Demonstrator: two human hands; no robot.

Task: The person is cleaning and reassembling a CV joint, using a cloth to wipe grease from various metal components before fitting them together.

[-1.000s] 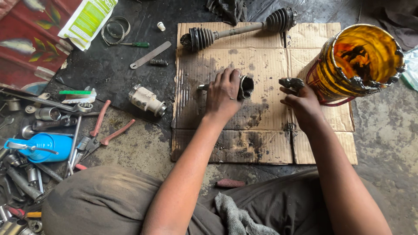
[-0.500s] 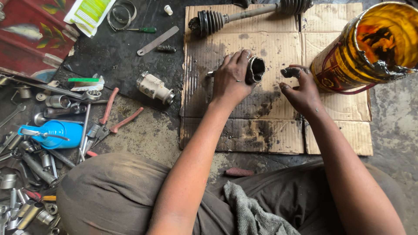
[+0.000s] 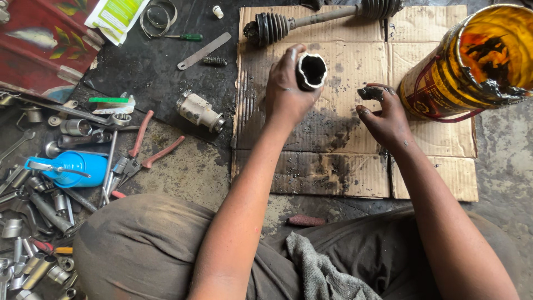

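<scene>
Brown corrugated cardboard sheet (image 3: pixel 427 150) — black grease stains; amber-yellow round tin (image 3: pixel 444 83), black inside; sky-blue metal oil can (image 3: pixel 83 166); red-handled steel pliers (image 3: pixel 145 145).

A drive shaft (image 3: pixel 325 16) with ribbed rubber boots lies across the far edge of the stained cardboard sheet (image 3: pixel 433 161), and a yellow grease tin (image 3: pixel 472 61) stands on the sheet's right side. On the dark floor to the left lie a metal cylinder part (image 3: pixel 199 111), red-handled pliers (image 3: pixel 145 150), a blue oil can (image 3: pixel 72 168), a green-handled screwdriver (image 3: pixel 186 37), a flat metal strip (image 3: pixel 204 50), wire rings (image 3: pixel 157 14) and a green and white packet (image 3: pixel 117 13), with wrenches and sockets (image 3: pixel 39 222) heaped along the left edge. A grey rag (image 3: pixel 319 272) lies over the person's lap, and a small reddish stick (image 3: pixel 306 220) rests on the floor just below the cardboard.
</scene>
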